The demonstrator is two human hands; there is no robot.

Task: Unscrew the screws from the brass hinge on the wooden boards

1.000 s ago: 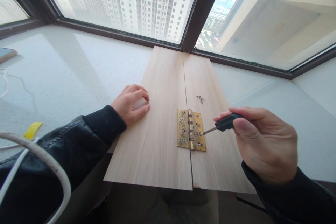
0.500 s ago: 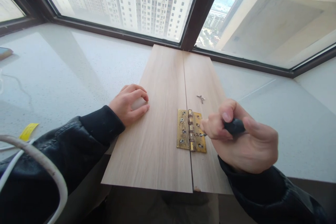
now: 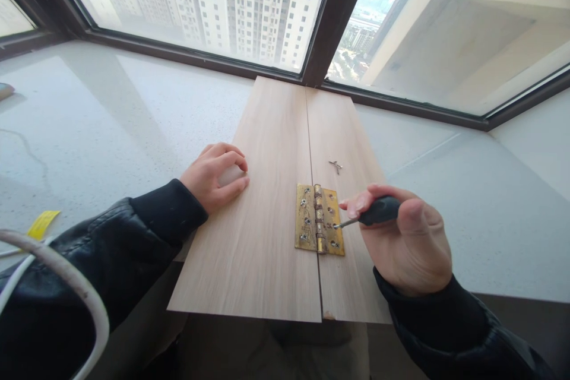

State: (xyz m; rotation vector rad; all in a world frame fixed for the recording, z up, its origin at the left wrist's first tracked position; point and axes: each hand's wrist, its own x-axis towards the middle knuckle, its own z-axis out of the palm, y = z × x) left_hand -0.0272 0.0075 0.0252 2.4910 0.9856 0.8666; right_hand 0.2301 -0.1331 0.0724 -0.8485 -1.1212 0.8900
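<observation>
My right hand (image 3: pixel 407 243) is closed around the black handle of a screwdriver (image 3: pixel 378 211). The screwdriver's tip meets the right leaf of a worn brass hinge (image 3: pixel 318 219), at a hole below the middle. The hinge spans the seam between a wide wooden board (image 3: pixel 262 237) and a narrower board (image 3: pixel 345 130). Several cross-head screws show in its left leaf. On the wide board's left edge rests my left hand (image 3: pixel 218 177), fingers bent and thumb apart. A few loose screws (image 3: pixel 336 166) lie on the narrower board, above the hinge.
Both boards lie on a speckled white sill (image 3: pixel 155 107), reaching from the dark window frame (image 3: pixel 314 71) past the front edge. A white cable (image 3: pixel 84 291) loops at lower left, near a yellow tag (image 3: pixel 43 224). A chipped spot (image 3: pixel 328 314) marks the narrower board's front end.
My right hand has turned about the screwdriver, its fingers and thumb shifting so more handle and shaft show. My left hand stays on the board. The whole view has shifted slightly.
</observation>
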